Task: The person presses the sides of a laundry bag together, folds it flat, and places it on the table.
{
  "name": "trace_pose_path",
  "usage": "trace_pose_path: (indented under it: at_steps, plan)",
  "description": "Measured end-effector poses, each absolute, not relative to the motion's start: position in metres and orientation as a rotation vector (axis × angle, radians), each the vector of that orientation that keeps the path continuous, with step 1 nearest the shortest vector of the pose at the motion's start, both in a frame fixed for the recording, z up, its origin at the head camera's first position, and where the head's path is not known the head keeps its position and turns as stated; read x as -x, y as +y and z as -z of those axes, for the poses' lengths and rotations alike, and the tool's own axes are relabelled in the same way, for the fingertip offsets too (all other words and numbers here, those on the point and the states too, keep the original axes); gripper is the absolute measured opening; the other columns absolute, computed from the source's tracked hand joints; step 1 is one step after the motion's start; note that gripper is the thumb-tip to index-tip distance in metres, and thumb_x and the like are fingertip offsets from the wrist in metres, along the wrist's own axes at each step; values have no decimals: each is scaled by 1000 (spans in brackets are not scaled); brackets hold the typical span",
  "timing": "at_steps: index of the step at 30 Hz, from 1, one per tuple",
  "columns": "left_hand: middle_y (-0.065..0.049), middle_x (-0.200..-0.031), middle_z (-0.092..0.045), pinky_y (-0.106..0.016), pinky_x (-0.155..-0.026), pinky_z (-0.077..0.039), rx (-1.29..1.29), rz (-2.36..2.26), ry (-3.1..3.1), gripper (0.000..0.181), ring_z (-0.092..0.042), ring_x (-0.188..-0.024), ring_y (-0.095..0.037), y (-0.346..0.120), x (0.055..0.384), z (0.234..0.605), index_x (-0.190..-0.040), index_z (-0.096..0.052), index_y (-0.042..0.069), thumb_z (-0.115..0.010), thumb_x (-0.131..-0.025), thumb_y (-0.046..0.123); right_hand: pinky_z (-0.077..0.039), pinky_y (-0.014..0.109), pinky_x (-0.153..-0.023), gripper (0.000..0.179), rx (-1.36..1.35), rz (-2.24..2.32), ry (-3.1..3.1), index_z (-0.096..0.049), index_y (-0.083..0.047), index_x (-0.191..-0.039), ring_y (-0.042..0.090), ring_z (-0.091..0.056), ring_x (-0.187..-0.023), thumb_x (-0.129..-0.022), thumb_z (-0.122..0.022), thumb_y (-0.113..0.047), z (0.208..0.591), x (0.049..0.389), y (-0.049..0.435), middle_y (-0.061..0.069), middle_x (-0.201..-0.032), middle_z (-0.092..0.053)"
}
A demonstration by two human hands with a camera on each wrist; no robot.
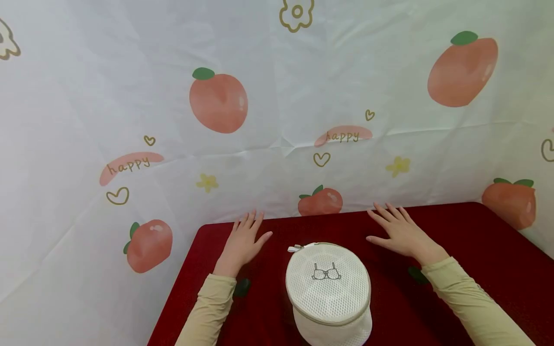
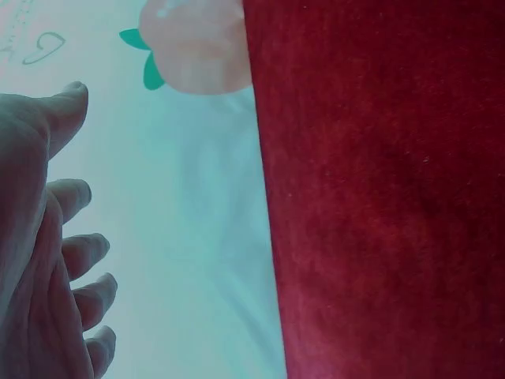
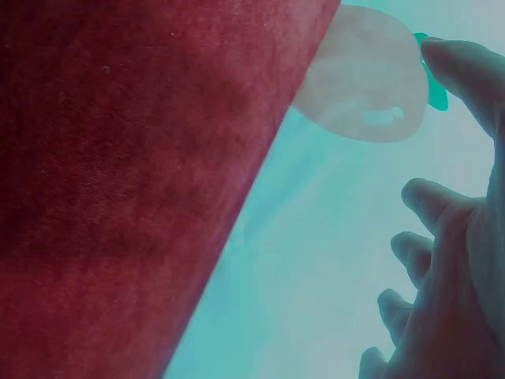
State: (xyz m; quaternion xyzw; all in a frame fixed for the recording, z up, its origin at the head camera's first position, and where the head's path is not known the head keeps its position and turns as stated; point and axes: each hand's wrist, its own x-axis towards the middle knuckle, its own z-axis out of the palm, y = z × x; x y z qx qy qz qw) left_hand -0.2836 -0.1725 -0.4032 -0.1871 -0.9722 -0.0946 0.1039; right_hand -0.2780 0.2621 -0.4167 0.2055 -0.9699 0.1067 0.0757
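In the head view, a white mesh lingerie wash bag [image 1: 330, 300] stands on the near middle of a red-covered table [image 1: 268, 307], between the two hands and nearer than both. Its round lid looks zipped shut, with a white pull [image 1: 295, 249] at the far left; the contents cannot be made out. A bra drawing [image 1: 326, 273] marks the lid. The left hand [image 1: 243, 245] and right hand [image 1: 400, 234] lie palm down toward the far edge, fingers spread, holding nothing; I cannot tell whether they touch the table. The white backdrop [image 1: 268, 72] behind carries printed peaches and the word "happy" twice.

The left wrist view adds the underside of the left hand, thumb apart and fingertips gently bent, plus faint writing too unclear to read.

The right wrist view shows the right hand similarly loose, beside a peach print [image 3: 363, 79]. The bag appears only from the head.
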Motion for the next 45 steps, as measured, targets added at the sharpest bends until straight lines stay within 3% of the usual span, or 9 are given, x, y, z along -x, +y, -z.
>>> trace_pose_path:
  at_steps: [10, 17, 25, 36, 45]
  plan:
    - [-16, -155, -21, -54, -113, -13, 585, 342, -2839, 70, -18, -141, -36, -178, 279, 388, -153, -23, 13, -45, -98, 50, -6, 60, -110, 83, -648, -328, -2889, -35, -5, -148, 47, -13, -138, -88, -56, -59, 399, 271, 259, 22, -153, -23]
    - [-11, -157, -16, -50, -114, -11, 682, 679, -2847, 71, -13, -144, -29, -181, 273, 374, -153, -19, 15, -43, -98, 53, -15, 64, -106, 78, -708, -399, -2853, -36, -2, -146, 49, -20, -135, -88, -65, -47, 384, 264, 258, 26, -149, -28]
    - [0, -155, -26, -48, -111, -23, 784, 1228, -2747, 60, -24, -141, -21, -183, 265, 355, -152, -26, 19, -45, -100, 44, -33, 61, -100, 67, -708, -654, -2884, -43, 3, -139, 45, -37, -128, -92, -62, -41, 371, 258, 256, 26, -140, -42]
    - [-12, -149, -36, -46, -108, -30, 977, 2046, -2478, 49, -35, -135, -31, -185, 259, 344, -150, -30, 13, -42, -104, 26, -46, 55, -89, 56, -707, -969, -2813, -48, 3, -135, 41, -54, -113, -95, -59, -35, 359, 247, 248, 24, -130, -53]
    - [-19, -149, -34, -51, -108, -29, 1025, 2292, -2298, 51, -30, -134, -44, -190, 255, 350, -150, -28, 5, -41, -104, 23, -50, 47, -84, 51, -660, -1144, -2829, -50, -1, -135, 34, -58, -109, -97, -56, -36, 344, 235, 241, 19, -128, -56]
